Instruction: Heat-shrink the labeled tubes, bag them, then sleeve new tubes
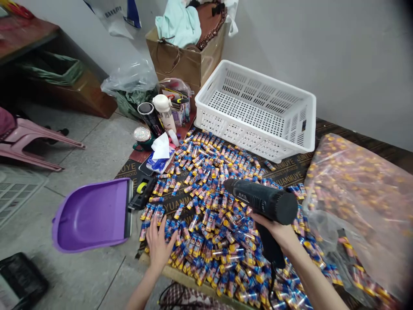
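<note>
My right hand (274, 232) is closed around the handle of a black hair dryer (258, 200), its barrel pointing left over the pile. A black cord hangs from the handle. Beneath it spreads a heap of small tubes (209, 219) with blue and yellow ends and printed wraps, lying in all directions. My left hand (158, 243) rests at the near left edge of the heap, fingers spread, touching or just above several tubes. Nothing is seen gripped in it.
A white perforated crate (254, 140) stands at the back. A clear bag of tubes (358, 193) lies to the right. At left are a purple dustpan (93, 215), a tape dispenser (142, 193), a tissue pack (159, 163) and a white bottle (164, 113).
</note>
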A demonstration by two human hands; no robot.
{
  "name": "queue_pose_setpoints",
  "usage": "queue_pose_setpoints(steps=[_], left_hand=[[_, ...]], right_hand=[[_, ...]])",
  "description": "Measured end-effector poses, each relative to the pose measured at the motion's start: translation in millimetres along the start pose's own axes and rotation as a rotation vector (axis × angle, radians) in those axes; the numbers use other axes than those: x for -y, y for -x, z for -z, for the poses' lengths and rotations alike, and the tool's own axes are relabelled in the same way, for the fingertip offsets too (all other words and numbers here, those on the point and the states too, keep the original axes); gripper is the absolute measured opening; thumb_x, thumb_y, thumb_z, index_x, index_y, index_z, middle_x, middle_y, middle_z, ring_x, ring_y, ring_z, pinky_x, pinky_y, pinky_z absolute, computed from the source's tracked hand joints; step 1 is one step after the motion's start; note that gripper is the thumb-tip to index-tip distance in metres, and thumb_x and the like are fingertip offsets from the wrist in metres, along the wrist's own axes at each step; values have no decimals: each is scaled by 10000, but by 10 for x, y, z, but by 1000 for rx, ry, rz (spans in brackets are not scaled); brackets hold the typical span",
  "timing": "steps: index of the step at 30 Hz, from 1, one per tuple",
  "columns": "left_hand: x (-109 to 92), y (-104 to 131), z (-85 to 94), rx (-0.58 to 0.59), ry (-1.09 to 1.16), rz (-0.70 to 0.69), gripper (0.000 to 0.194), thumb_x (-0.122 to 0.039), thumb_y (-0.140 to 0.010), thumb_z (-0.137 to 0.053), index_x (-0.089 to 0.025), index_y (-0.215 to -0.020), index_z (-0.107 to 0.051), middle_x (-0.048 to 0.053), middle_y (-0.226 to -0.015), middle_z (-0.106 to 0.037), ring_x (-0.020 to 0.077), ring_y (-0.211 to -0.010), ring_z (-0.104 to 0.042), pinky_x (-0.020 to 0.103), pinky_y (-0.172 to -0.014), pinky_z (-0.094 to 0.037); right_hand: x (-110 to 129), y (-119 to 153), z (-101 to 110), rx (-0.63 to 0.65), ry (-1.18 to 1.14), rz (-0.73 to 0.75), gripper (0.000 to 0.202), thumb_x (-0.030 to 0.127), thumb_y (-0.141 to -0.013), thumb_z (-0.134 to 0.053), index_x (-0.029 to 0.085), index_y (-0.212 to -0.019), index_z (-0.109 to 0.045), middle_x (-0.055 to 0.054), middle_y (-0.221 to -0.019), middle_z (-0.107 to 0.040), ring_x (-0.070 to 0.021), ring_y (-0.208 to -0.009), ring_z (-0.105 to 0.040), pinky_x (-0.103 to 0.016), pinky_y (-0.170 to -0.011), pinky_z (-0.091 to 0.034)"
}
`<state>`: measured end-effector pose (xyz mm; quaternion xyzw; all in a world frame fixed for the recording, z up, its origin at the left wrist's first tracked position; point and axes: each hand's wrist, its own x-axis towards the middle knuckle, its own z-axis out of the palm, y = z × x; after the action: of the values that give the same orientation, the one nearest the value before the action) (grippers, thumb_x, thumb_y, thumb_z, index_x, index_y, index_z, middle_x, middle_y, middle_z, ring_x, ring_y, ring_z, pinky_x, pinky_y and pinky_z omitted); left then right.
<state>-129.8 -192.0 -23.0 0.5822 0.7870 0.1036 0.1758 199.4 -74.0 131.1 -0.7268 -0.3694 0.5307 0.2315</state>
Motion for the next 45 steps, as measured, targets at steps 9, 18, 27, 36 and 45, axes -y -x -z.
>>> queue_pose_setpoints(steps=[9, 18, 27, 36, 45], left_hand=[[120, 289, -320, -159, -28, 324, 792, -584, -787, -486, -198, -1430, -232, 201, -1509, -54, 413, -1367, -80, 629, -1007, -226], [9, 60, -440, -172, 52, 42, 730, -532, -803, -508, -177, -1407, -303, 203, -1504, -74, 383, -1354, -178, 560, -1027, -267], [41, -2, -405, -170, 120, -2, 633, -468, -862, -445, -183, -1406, -293, 193, -1482, -186, 335, -1356, -209, 548, -1050, -244], [351, -79, -278, -365, 54, 211, 603, -462, -869, -432, -165, -1387, -342, 192, -1497, -154, 349, -1372, -148, 585, -1058, -188], [459, -185, -383, -203, 260, 227, 639, -480, -885, -380, -133, -1412, -279, 206, -1498, -137, 311, -1384, -136, 504, -1085, -224]], right_hand=[[-153, 165, -225, 118, 77, 19, 349, 462, -613, -709, 150, -768, -705, -64, -709, -677, -200, -633, -579, -320, -659, -478], [40, -286, -73, -136, 36, 128, 292, 443, -609, -703, 169, -552, -617, -35, -515, -599, -160, -476, -504, -290, -481, -425], [350, -443, 25, -67, 28, 169, 356, 386, -553, -757, 148, -795, -650, -48, -671, -659, -176, -545, -558, -294, -523, -453], [612, -363, -369, 140, -11, 139, 325, 460, -590, -719, 154, -681, -656, -38, -523, -611, -172, -469, -535, -294, -471, -425], [839, -721, -1062, 177, -13, 336, 303, 404, -564, -727, 166, -739, -656, -49, -705, -662, -188, -589, -564, -322, -576, -462]])
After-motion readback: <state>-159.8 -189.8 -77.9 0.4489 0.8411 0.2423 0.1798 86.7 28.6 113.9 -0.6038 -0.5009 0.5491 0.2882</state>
